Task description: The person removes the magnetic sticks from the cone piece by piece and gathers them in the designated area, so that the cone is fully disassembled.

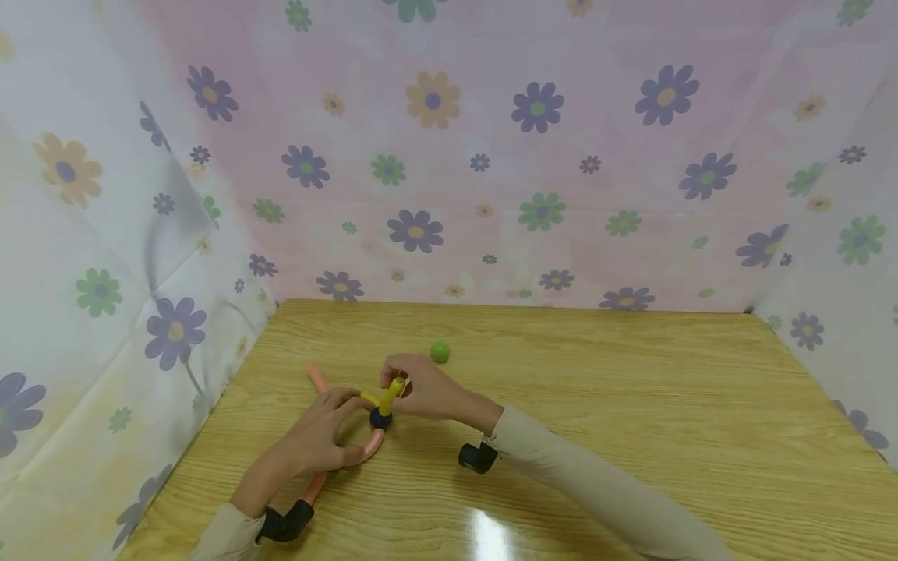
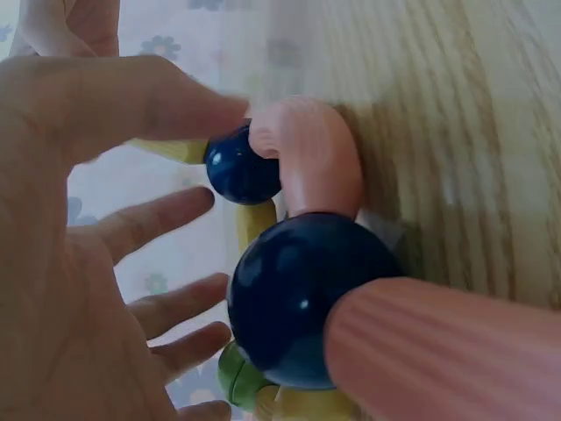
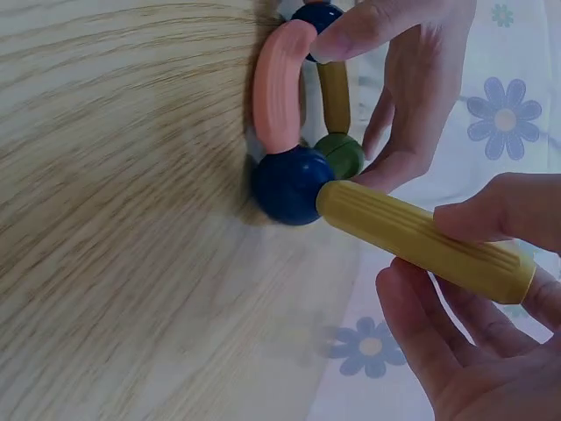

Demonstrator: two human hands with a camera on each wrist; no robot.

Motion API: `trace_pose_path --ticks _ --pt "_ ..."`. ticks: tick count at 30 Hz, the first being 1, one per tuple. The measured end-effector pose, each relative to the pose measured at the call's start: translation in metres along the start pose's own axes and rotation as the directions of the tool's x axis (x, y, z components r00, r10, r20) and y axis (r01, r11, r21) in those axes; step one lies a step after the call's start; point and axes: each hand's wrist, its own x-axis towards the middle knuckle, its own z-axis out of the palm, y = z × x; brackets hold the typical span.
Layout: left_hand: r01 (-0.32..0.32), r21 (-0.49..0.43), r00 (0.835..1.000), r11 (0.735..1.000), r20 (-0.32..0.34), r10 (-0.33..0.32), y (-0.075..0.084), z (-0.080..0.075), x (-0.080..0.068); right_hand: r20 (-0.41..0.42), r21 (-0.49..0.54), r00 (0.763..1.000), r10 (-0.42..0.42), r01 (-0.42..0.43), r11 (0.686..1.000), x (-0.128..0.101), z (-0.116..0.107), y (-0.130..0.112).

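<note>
So a magnetic rod-and-ball construction toy is being put together near the left side of a wooden table (image 1: 631, 405), and the step in hand looks like a yellow rod (image 3: 427, 239) being seated onto a dark blue ball (image 3: 290, 185). The rod is pinched near its far end by the right hand (image 1: 428, 389), thumb on one side and curled fingers on the other, and its near end is already touching the ball, tilted up off the table. The rest of the structure is steadied by the left hand (image 1: 319, 436), with fingers mostly spread and a fingertip pressed on a second blue ball (image 3: 317, 14) at the far end; nothing seems to be properly gripped there, just braced. A curved pink rod (image 3: 282, 83) is joined between the two blue balls, a shorter yellow rod (image 3: 334, 95) runs beside it, and a green ball (image 3: 342, 154) is tucked against the near blue ball. More pink pieces (image 1: 317, 379) are lying on the table under the left wrist. A loose green ball (image 1: 440, 351) is sitting apart, just behind the hands. Probably what's called for next is the rod's angle being set before it's let go, with the base kept held so the joint isn't knocked loose. Flowered cloth (image 1: 449, 156) is hung all around.
</note>
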Motion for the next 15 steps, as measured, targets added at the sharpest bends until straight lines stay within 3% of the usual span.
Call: trace_pose_path --ticks 7,15 --pt "-0.098 0.090 0.994 0.991 -0.030 0.101 0.004 0.004 0.005 0.029 -0.107 1.000 -0.001 0.004 0.994 -0.017 -0.006 0.006" --pt "-0.148 0.168 0.988 0.974 -0.005 0.151 0.005 0.007 0.009 0.084 -0.206 0.995 0.053 -0.035 0.978 -0.031 -0.001 0.018"
